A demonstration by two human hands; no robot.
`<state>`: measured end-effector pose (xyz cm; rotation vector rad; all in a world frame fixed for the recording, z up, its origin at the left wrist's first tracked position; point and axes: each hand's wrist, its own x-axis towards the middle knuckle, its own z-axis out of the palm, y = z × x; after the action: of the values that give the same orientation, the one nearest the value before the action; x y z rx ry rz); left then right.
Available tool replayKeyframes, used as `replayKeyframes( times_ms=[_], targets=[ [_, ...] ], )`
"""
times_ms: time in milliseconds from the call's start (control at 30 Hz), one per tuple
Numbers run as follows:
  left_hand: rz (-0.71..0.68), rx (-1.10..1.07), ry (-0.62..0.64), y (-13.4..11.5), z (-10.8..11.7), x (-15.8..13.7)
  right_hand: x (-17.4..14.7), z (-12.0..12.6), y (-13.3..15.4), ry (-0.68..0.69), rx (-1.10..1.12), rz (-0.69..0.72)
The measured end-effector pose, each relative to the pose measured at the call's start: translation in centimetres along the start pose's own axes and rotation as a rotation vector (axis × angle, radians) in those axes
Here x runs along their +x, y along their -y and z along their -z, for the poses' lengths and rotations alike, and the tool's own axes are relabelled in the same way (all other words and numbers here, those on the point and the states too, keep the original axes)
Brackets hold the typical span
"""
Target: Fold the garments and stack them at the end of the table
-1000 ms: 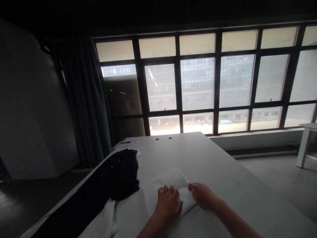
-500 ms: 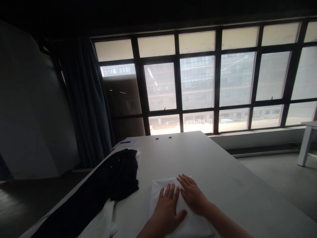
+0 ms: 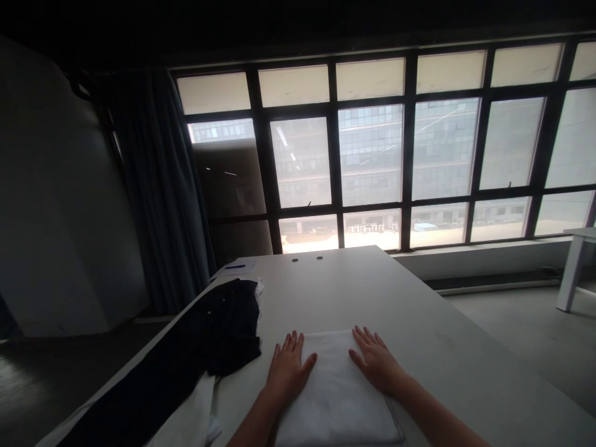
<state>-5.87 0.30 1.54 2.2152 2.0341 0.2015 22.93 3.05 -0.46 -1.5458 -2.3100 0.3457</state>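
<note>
A folded white cloth (image 3: 336,391), perhaps a garment, lies flat on the white table (image 3: 335,292) in front of me. My left hand (image 3: 289,366) rests on its far left corner, palm down, fingers stretched and thumb apart. On the far right corner lies my right hand (image 3: 376,360), also flat with its fingers extended. Between the two hands the cloth's top shows smooth. Neither hand grips anything. The near edge of the cloth runs to the bottom of the view.
Dark garments (image 3: 186,347) are heaped along the table's left side, with white fabric (image 3: 190,413) beneath. A blue pen (image 3: 235,267) lies on paper at the far left corner. Two round cable holes sit near the far edge. Another table (image 3: 577,248) stands at right.
My hands have moved apart: the left slid left and forward to the cloth's left edge, the right shifted slightly right to its right edge. The cloth's middle is now uncovered.
</note>
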Motion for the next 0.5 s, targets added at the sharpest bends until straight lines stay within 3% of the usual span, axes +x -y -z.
replayKeyframes(
  times_ms=[133, 233, 500],
  targets=[
    [0.019, 0.012, -0.024, -0.2, -0.4, -0.1, 0.1, 0.6, 0.9, -0.171, -0.080, -0.021],
    [0.023, 0.014, -0.030, -0.5, -0.4, -0.1, -0.1, 0.9, 2.6, -0.219, -0.113, -0.037],
    [0.027, 0.028, -0.072, -0.9, -0.7, -0.1, -2.1, -0.9, 6.6, 0.005, -0.089, 0.005]
  ],
)
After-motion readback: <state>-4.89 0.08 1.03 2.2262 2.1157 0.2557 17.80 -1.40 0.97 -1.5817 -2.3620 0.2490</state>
